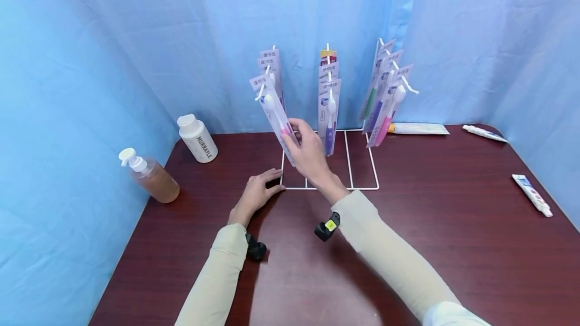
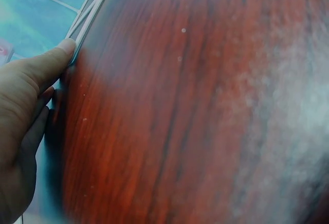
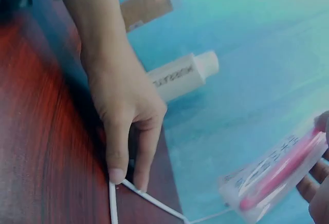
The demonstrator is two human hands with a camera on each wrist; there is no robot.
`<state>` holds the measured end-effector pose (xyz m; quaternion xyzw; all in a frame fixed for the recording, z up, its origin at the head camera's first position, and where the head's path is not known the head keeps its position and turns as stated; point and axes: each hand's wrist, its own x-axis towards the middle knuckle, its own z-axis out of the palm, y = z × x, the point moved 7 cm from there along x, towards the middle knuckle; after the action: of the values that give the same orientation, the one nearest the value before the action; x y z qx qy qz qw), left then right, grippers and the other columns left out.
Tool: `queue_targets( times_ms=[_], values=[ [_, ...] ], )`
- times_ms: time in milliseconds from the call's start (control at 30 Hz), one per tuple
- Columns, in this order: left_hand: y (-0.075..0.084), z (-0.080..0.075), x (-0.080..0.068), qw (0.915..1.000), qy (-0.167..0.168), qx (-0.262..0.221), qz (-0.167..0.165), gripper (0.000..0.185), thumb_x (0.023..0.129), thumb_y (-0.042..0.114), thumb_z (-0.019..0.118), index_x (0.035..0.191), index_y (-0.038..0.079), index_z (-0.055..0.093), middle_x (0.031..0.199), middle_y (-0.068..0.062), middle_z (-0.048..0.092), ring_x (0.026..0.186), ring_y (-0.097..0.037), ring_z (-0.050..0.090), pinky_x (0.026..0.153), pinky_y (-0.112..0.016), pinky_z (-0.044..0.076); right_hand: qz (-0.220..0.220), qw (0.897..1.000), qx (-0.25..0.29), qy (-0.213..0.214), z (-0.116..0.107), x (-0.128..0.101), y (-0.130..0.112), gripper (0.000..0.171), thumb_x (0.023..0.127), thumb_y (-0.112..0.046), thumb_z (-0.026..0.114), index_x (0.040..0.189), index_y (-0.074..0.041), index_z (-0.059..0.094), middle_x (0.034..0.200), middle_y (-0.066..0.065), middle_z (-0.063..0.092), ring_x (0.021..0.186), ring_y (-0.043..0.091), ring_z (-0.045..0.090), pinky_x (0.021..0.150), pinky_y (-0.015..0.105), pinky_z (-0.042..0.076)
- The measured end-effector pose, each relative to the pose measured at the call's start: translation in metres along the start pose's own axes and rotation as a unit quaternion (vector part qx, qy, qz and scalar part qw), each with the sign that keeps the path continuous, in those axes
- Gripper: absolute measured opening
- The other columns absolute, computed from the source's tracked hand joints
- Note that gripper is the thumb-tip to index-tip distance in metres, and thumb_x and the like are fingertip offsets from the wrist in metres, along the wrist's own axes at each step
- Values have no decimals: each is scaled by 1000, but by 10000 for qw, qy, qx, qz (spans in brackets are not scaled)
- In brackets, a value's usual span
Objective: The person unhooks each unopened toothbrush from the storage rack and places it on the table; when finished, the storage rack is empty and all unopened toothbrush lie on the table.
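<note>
**Q:** Sleeves first, nearest the lens: what are the hands doing?

**A:** Two cream sleeves (image 1: 213,275) reach in from the near edge of the tabletop (image 1: 453,225), a small black device strapped at each wrist. Left hand (image 1: 255,196) lies flat on the wood, fingers relaxed and mostly straight, tips touching the front-left corner of the white wire rack (image 1: 362,187). Right hand (image 1: 308,152) is raised above the rack's base, fingers and thumb pinching the lower end of a toothbrush pack (image 1: 277,119).

**Q:** Pack details?

**A:** Clear blister on a pale card, white brush head up top, pink handle below. It hangs tilted on the rack's left hook, front of that row, more packs behind it. Card print too small to read.

**Q:** Rest of the rack?

**A:** Centre hook carries packs with a purple-handled brush (image 1: 330,125) in front; right hook carries packs incl. a pink-handled one (image 1: 385,119) and a green one behind. Rack sits mid-tabletop toward the far edge.

**Q:** Surface & room?

**A:** Dark red-brown wood-grain top, blue cloth backdrop (image 1: 90,64) on three sides.

**Q:** Any writing?

**A:** White bottle (image 1: 197,139) at the far-left corner reads "MURRAYLE". Just nearer along the left edge, a pump bottle (image 1: 149,176) of amber liquid, no legible label. Toothpaste tubes: one boxed-looking tube (image 1: 419,128) by the far edge right of the rack, a white tube (image 1: 484,133) at the far-right corner, another tube (image 1: 532,195) along the right edge; text unreadable.
</note>
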<state>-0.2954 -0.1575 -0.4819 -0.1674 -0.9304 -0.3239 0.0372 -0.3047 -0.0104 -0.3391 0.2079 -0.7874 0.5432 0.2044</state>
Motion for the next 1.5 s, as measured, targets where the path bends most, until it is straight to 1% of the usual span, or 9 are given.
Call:
queue_targets(
  times_ms=[233, 367, 667, 867, 1067, 1200, 1267, 1367, 1500],
  values=[
    [0, -1, 0, 9999, -74, 64, -64, 48, 87, 30, 70, 131, 12, 61, 136, -3, 58, 132, -19, 49, 109, -43, 39, -182, 9994, -279, 107, -28, -14, -23, 29, 89, -13, 67, 116, -5, 65, 99, 12, 68, 83, 20, 64, 70, 33, 54],
    [1, -1, 0, 9999, -78, 79, -83, 48, 87, 30, 70, 131, 12, 61, 136, -4, 58, 132, -19, 48, 109, -43, 38, -203, 9993, -302, -31, -38, -18, -32, 28, 89, -12, 67, 116, -6, 66, 101, 10, 68, 81, 20, 64, 68, 31, 53],
    [-1, 0, -3, 9997, -102, 58, -198, 49, 88, 29, 70, 132, 12, 59, 138, -5, 56, 133, -20, 47, 110, -43, 38, 80, 9975, 189, -679, -44, -24, -45, 28, 90, -17, 68, 117, -11, 66, 102, 8, 69, 75, 16, 65, 67, 30, 56],
    [-2, 0, -3, 9997, -109, 51, -199, 49, 87, 30, 70, 132, 13, 60, 137, -4, 57, 133, -18, 47, 111, -41, 37, 414, 9940, 651, -779, -54, -34, -47, 28, 90, -19, 69, 116, -12, 67, 99, 8, 70, 79, 16, 67, 72, 29, 57],
    [-1, 0, -2, 9999, -75, 11, -154, 49, 87, 29, 70, 131, 12, 60, 137, -4, 57, 133, -18, 47, 110, -41, 38, 813, 9895, 760, -921, -69, -51, -36, 27, 91, -18, 67, 117, -10, 66, 99, 11, 70, 81, 17, 69, 70, 26, 57],
    [-2, 1, -2, 9999, -66, 27, -124, 49, 87, 31, 70, 132, 13, 60, 137, -4, 57, 133, -18, 47, 110, -41, 38, 1013, 9865, 628, -1125, -79, -68, -22, 24, 92, -15, 64, 115, -7, 66, 97, 13, 70, 77, 14, 67, 65, 25, 56],
    [-2, 1, -2, 9999, -65, 45, -117, 49, 87, 31, 70, 132, 13, 60, 138, -4, 57, 133, -19, 47, 110, -42, 38, 1100, 9836, 648, -1278, -82, -77, -14, 24, 93, -13, 63, 115, -4, 65, 97, 15, 70, 77, 12, 67, 66, 25, 56],
    [-2, 1, -2, 9999, -79, 55, -133, 50, 87, 32, 69, 133, 14, 59, 138, -4, 56, 133, -19, 47, 110, -43, 38, 1413, 9756, 732, -1513, -83, -91, 0, 24, 94, -10, 61, 116, -1, 63, 99, 18, 69, 79, 11, 67, 68, 28, 57],
    [-1, 2, -2, 9998, -102, 30, -138, 49, 88, 32, 69, 133, 14, 59, 138, -4, 56, 134, -18, 46, 110, -43, 37, 2211, 9523, 1051, -1819, -76, -117, 20, 26, 94, -4, 58, 118, 3, 57, 104, 23, 64, 85, 11, 66, 69, 32, 58]
  ],
)
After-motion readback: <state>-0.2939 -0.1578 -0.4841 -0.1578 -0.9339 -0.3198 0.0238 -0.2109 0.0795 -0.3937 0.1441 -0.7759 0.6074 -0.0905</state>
